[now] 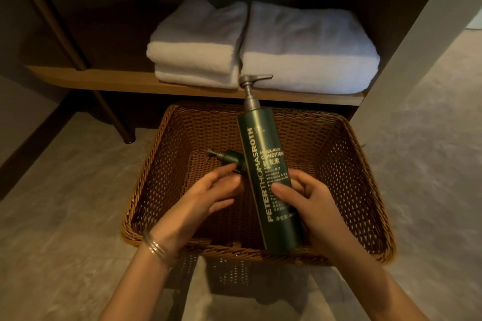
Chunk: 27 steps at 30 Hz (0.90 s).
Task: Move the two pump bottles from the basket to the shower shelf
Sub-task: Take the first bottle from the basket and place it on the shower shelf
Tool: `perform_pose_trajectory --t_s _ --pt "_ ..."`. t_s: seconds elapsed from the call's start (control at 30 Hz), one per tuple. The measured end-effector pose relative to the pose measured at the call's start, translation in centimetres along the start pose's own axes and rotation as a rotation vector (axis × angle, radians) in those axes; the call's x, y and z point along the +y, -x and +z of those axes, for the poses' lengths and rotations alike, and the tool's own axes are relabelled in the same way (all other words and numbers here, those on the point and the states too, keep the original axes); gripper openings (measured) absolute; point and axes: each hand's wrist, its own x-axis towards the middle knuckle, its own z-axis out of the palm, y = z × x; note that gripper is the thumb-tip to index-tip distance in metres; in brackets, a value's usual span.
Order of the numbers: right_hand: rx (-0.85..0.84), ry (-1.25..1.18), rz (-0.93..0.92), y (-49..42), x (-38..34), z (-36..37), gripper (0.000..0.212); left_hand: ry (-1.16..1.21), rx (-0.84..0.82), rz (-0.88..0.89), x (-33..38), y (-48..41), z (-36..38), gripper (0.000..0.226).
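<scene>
Head view shows the right hand (310, 206) gripping a tall green conditioner pump bottle (266, 174) above the wicker basket (365, 164), while the left hand (208, 195), fingers loosely spread and empty, reaches toward the second pump bottle (229, 157) lying inside.

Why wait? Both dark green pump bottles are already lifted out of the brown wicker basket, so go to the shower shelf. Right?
Not quite: only the dark green pump bottle in the right hand is lifted. The second dark green pump bottle lies inside the brown wicker basket, as the head view shows.
</scene>
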Motion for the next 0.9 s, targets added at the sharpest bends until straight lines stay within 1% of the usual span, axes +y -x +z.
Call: perform_pose_trajectory --t_s 0.03,0.1,0.17,0.23,0.33,0.4,0.43,0.53,0.6,0.7,0.77,0.83,0.87,0.9 --pt "0.018 -0.012 -0.005 -0.1 -0.1 0.0 0.053 0.006 0.002 -0.012 -0.3 0.5 -0.3 0.073" --pt "0.056 -0.043 -0.008 -0.5 -0.3 0.2 0.059 -0.035 -0.005 -0.007 -0.4 1.3 -0.1 0.071" --pt "0.094 -0.082 -0.014 -0.8 -0.2 0.5 0.06 -0.07 -0.028 -0.006 -0.3 1.5 1.1 0.066" --pt "0.125 -0.115 -0.022 -0.9 0.0 1.0 0.061 -0.085 -0.045 0.003 -0.7 1.1 2.4 0.069" --pt "0.161 -0.125 -0.021 -1.1 0.4 1.4 0.063 -0.088 0.038 0.061 -1.9 0.4 4.0 0.076" --pt "0.161 -0.08 -0.02 -1.0 0.3 1.5 0.066 -0.051 0.099 0.082 -2.2 0.4 4.4 0.068" --pt "0.155 -0.027 -0.022 -1.0 0.2 1.3 0.068 -0.008 0.1 0.08 -2.2 0.4 4.4 0.064" --pt "0.103 0.07 0.025 -1.8 -1.0 0.6 0.076 0.101 0.053 0.045 -2.2 0.6 4.0 0.059" --pt "0.005 0.077 0.099 -3.0 -1.7 -0.3 0.08 0.114 0.053 0.025 -2.3 0.5 3.8 0.058" --pt "-0.132 0.119 0.218 -4.5 -1.7 -0.6 0.075 0.165 0.084 -0.002 -2.9 0.3 3.9 0.056" --pt "-0.128 0.174 0.254 -5.3 -0.8 -0.5 0.071 0.159 0.093 -0.04 -3.2 -0.1 3.9 0.053" --pt "-0.08 0.216 0.237 -6.2 0.4 -0.6 0.067 0.049 0.047 -0.075 -3.2 -0.3 3.4 0.051" --pt "-0.056 0.207 0.231 -6.5 1.1 -0.7 0.066 -0.089 0.015 -0.073 -3.3 -0.5 2.8 0.05" --pt "-0.04 0.211 0.225 -6.7 1.7 -0.9 0.067 -0.311 -0.009 -0.044 -3.3 -0.6 1.9 0.051"
